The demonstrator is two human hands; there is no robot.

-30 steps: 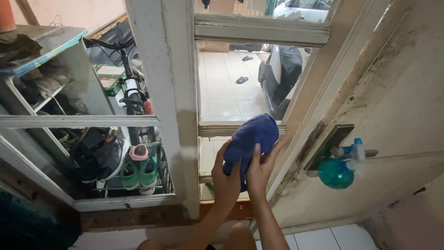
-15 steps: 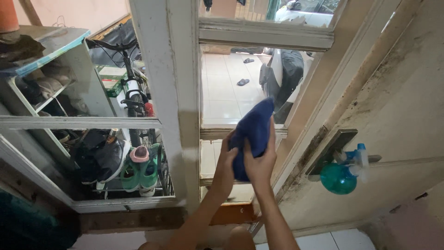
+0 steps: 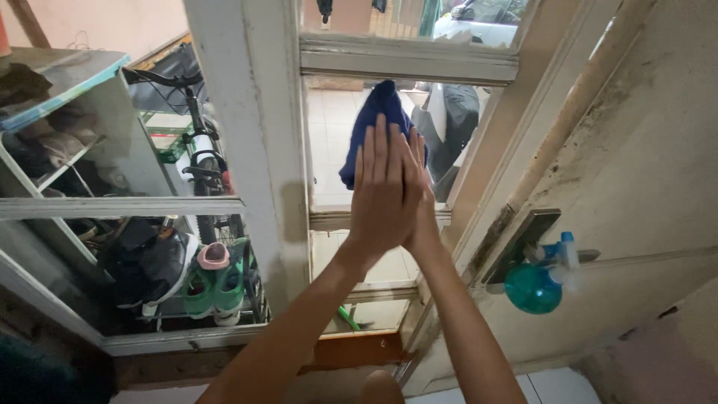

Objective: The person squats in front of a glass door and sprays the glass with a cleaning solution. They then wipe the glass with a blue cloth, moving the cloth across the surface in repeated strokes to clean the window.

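Blue cloth [image 3: 372,123] sits flat against the middle glass pane [image 3: 336,142] of the white window frame [image 3: 258,150], pinned there by our left hand [image 3: 381,198] and right hand [image 3: 419,194], both spread open with fingers straight and palms overlapping on the fabric rather than curled around it. To the right and nearer, a teal spray bottle [image 3: 535,284] hangs from the door handle [image 3: 523,239] on the stained door [image 3: 643,187]. Farther off, beyond the glass on the left, green shoes [image 3: 213,288] sit low beside a bicycle [image 3: 198,150] and a shelf [image 3: 67,127], with a parked scooter [image 3: 452,120] on pale tiles behind the cloth.
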